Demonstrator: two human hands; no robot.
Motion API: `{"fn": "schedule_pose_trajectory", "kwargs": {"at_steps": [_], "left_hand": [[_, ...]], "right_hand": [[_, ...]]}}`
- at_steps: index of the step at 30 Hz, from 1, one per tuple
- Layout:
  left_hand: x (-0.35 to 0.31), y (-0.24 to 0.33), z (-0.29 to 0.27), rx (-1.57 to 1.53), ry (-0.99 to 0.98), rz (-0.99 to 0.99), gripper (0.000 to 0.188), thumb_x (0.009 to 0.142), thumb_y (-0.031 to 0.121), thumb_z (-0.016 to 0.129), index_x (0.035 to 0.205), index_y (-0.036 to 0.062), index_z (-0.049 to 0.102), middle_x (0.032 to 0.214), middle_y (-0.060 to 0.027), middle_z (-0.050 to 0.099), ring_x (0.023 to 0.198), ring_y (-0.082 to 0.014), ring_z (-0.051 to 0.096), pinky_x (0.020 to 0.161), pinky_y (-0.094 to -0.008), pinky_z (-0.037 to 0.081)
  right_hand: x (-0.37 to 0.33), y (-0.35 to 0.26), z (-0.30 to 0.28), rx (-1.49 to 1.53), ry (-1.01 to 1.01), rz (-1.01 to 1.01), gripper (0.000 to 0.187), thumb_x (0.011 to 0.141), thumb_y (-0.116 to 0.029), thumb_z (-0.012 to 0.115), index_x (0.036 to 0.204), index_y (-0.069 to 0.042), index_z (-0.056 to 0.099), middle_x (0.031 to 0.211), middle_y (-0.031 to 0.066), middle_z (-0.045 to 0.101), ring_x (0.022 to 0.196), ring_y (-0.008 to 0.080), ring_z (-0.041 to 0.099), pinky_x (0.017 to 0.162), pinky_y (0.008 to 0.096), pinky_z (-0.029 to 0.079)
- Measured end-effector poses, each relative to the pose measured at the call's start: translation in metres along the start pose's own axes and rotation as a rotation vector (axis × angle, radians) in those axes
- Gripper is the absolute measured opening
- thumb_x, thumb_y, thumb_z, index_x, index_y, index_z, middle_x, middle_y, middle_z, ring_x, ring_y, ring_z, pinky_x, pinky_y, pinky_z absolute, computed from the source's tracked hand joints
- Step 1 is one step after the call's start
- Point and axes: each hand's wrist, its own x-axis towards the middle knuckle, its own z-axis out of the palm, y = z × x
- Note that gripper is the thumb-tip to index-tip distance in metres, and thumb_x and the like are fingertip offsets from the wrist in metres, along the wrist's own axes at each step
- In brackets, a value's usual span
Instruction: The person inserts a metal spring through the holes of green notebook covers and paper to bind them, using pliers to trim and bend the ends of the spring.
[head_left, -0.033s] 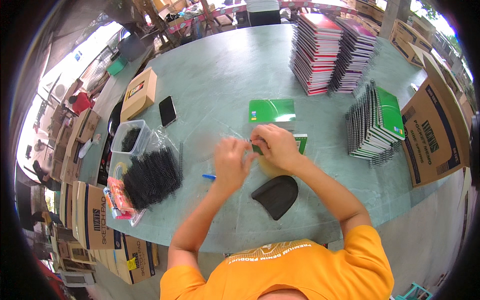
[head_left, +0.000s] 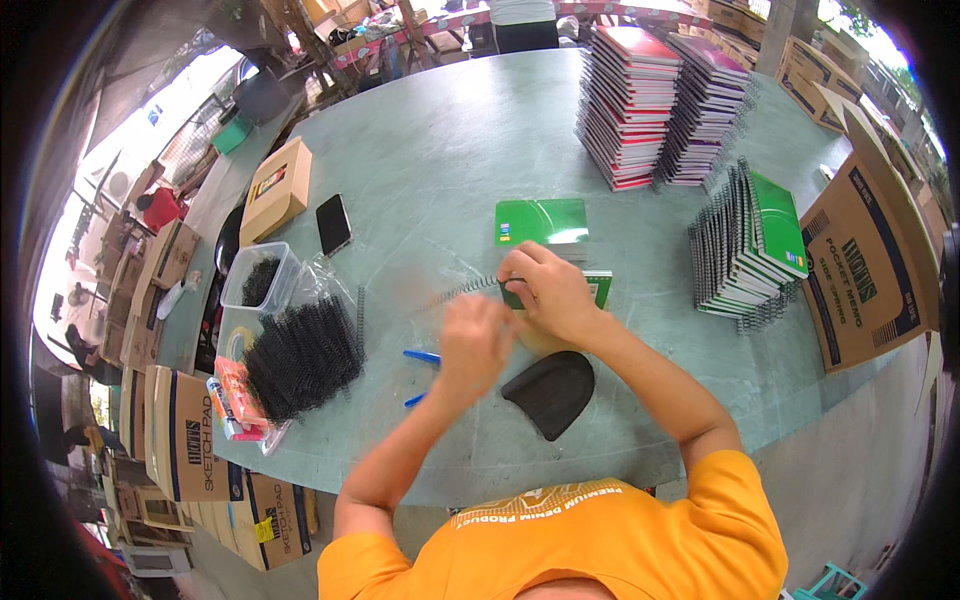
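Our read of the step: working a dark coil (head_left: 478, 286) at the near-left side of a small green notebook (head_left: 604, 288). Both sit mid-surface (head_left: 420, 180), in front of us, the notebook mostly under the right hand (head_left: 552, 290).

Right fingers: closed in a pinch right where coil and notebook meet; looks like they have the coil's end or the notebook's corner, can't tell which. Left hand (head_left: 476, 345): motion-blurred, fingers look curled, just below the coil. Can't tell how far open they are or whether they grip anything.

To do it well, we'd keep the right pinch firm so pages and cover stay squared, and hold the coil straight in line with the edge. Small, even turns from the left; no pulling, or the turns stretch and lose pitch. If it binds, we'd back off rather than force it. Worth watching the free end, it could whip or snag.

Looks: coil is thin and springy, open turns, slanting down to the left, far end smeared by blur. Notebook shows a glossy green cover strip and pale page edge; the rest is behind the hand, so we can't judge its holes or tilt. Another green notebook (head_left: 541, 218) lies flat just beyond, and a black curved pad (head_left: 552, 393) sits nearer us.
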Motion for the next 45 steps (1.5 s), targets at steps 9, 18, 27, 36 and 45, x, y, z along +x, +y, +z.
{"fn": "schedule_pose_trajectory", "kwargs": {"at_steps": [9, 18, 27, 36, 45], "left_hand": [[-0.033, 0.037, 0.009, -0.398, -0.663, -0.241, 0.043, 0.080, 0.021, 0.065, 0.119, 0.0103, 0.052, 0.105, -0.0212, 0.054, 0.098, -0.0411, 0.054, 0.081, -0.0467, 0.046], [0.010, 0.004, -0.031, 0.113, -0.162, -0.148, 0.039, 0.078, 0.005, 0.066, 0.115, 0.0057, 0.053, 0.097, -0.0104, 0.061, 0.077, -0.0214, 0.062, 0.068, -0.0342, 0.049], [0.019, 0.014, -0.034, -0.138, -0.007, -0.145, 0.032, 0.075, 0.003, 0.067, 0.106, 0.0088, 0.060, 0.094, -0.0100, 0.060, 0.083, -0.0272, 0.061, 0.074, -0.0353, 0.049], [0.040, 0.019, -0.043, -0.111, 0.320, -0.184, 0.034, 0.072, 0.005, 0.069, 0.105, 0.0072, 0.061, 0.090, -0.0146, 0.060, 0.080, -0.0303, 0.059, 0.073, -0.0360, 0.049], [0.011, 0.025, -0.012, -0.125, -0.047, -0.014, 0.040, 0.069, 0.011, 0.076, 0.106, 0.0108, 0.062, 0.091, -0.0119, 0.055, 0.091, -0.0311, 0.055, 0.072, -0.0370, 0.047]], "right_hand": [[-0.003, -0.010, 0.000, 0.013, 0.056, -0.039, 0.020, 0.076, -0.002, 0.063, 0.094, -0.008, 0.061, 0.094, 0.0104, 0.057, 0.088, 0.0325, 0.058, 0.072, 0.0404, 0.048], [-0.023, 0.029, -0.048, 0.296, -0.188, 0.375, 0.020, 0.079, -0.004, 0.067, 0.098, -0.001, 0.066, 0.082, 0.0048, 0.067, 0.074, 0.0118, 0.060, 0.070, 0.0267, 0.049], [-0.028, 0.035, -0.054, 0.521, -0.173, 0.445, 0.019, 0.077, -0.003, 0.068, 0.096, -0.003, 0.068, 0.081, 0.0029, 0.068, 0.073, 0.0080, 0.059, 0.066, 0.0247, 0.048], [-0.038, 0.034, -0.050, 0.445, -0.114, 0.366, 0.020, 0.077, -0.002, 0.069, 0.097, -0.001, 0.068, 0.087, 0.0020, 0.068, 0.075, 0.0071, 0.058, 0.063, 0.0237, 0.049], [-0.028, 0.008, -0.039, -0.230, -0.079, -0.031, 0.021, 0.075, -0.008, 0.063, 0.096, -0.006, 0.061, 0.091, 0.0098, 0.061, 0.090, 0.0282, 0.058, 0.076, 0.0380, 0.046]]}}
